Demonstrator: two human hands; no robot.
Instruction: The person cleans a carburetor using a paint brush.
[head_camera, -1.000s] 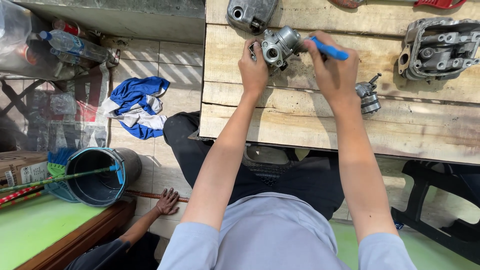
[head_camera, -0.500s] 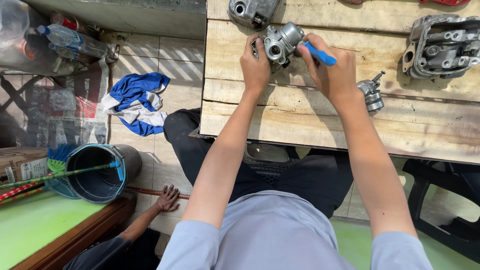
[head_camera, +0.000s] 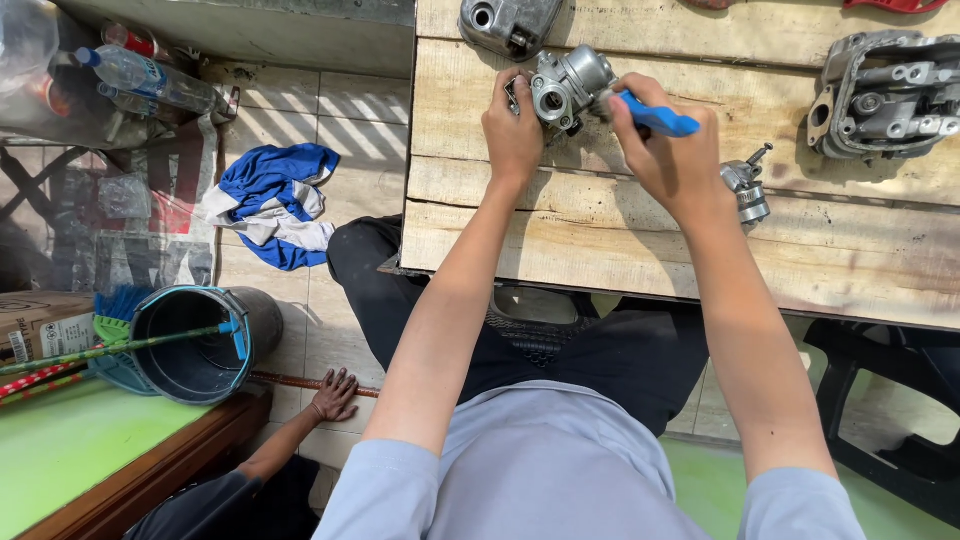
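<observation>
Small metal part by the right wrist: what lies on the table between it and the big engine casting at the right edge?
Head view: only bare wooden planks lie between the small metal part and the engine casting; nothing sits in that stretch.

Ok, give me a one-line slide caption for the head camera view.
Left hand steadies a small metal engine part on a wooden workbench while the right hand applies a blue-handled tool.
</observation>
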